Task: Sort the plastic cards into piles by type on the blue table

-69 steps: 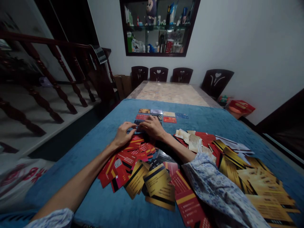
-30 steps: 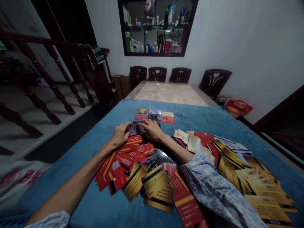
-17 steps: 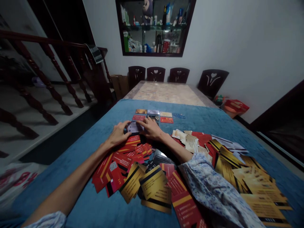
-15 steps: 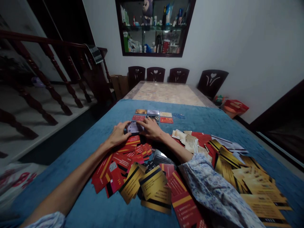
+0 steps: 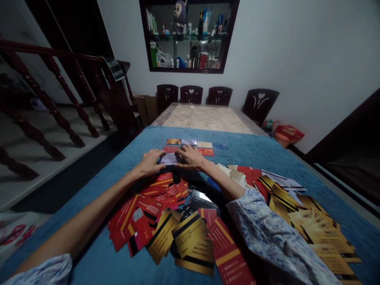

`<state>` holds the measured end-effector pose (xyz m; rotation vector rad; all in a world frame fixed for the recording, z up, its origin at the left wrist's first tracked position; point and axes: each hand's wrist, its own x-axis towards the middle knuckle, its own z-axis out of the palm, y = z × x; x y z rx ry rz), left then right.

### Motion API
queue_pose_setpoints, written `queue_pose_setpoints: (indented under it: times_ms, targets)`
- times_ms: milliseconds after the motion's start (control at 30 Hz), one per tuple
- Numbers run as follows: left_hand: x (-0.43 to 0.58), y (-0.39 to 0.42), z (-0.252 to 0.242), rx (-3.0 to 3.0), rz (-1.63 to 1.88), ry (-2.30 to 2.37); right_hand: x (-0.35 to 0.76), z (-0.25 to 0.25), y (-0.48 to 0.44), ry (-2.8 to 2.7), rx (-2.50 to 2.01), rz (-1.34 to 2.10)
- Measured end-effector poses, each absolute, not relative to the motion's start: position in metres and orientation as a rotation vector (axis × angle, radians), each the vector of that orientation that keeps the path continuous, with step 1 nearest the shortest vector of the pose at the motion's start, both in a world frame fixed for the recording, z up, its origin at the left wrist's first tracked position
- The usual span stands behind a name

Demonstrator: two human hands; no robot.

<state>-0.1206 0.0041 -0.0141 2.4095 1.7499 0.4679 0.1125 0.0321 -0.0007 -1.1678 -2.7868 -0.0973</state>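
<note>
My left hand [image 5: 151, 162] is at the left edge of a pale lavender-white card [image 5: 170, 159], with thumb and fingers curled round that side. At the card's right edge is my right hand [image 5: 191, 158], fingers bent and thumb low. The card has dark print and lies between both hands; whether others lie beneath it I cannot tell. Just beyond are cards laid out in rows, among them a gold card [image 5: 173, 141], a cream card [image 5: 204, 145], a blue card [image 5: 220, 146] and an orange-red card [image 5: 207, 152]. My right hand partly hides the nearer row.
Close to me lie heaps of red cards [image 5: 154, 215] and gold cards [image 5: 191, 233], with black ones among them. More gold cards [image 5: 317, 227] and cream cards [image 5: 234, 176] spread at the right. A blue cloth [image 5: 124, 158] covers the near table; chairs [image 5: 191, 95] stand beyond.
My right fingers have shifted from over the card's top to its right edge, so more of its face shows. The whole view has tilted slightly.
</note>
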Motion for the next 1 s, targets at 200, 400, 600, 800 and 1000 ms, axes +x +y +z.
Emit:
queue_pose_setpoints:
  times_ms: [200,400,600,800,1000]
  targets:
    - [-0.106,0.015,-0.002,2.495,0.371,1.738,0.121,0.009,0.043,-2.801,-1.2,-0.135]
    - [-0.091,0.034,0.006,2.586,0.311,1.701,0.134,0.016,0.057,-2.827,-1.238,-0.132]
    - [-0.074,0.059,0.009,2.608,0.286,1.664,0.15,0.014,0.08,-2.817,-1.312,-0.104]
    - [-0.059,0.086,0.007,2.62,0.251,1.667,0.162,0.015,0.103,-2.794,-1.364,-0.094]
    - [-0.045,0.109,0.011,2.633,0.166,1.674,0.169,0.016,0.121,-2.774,-1.46,-0.116]
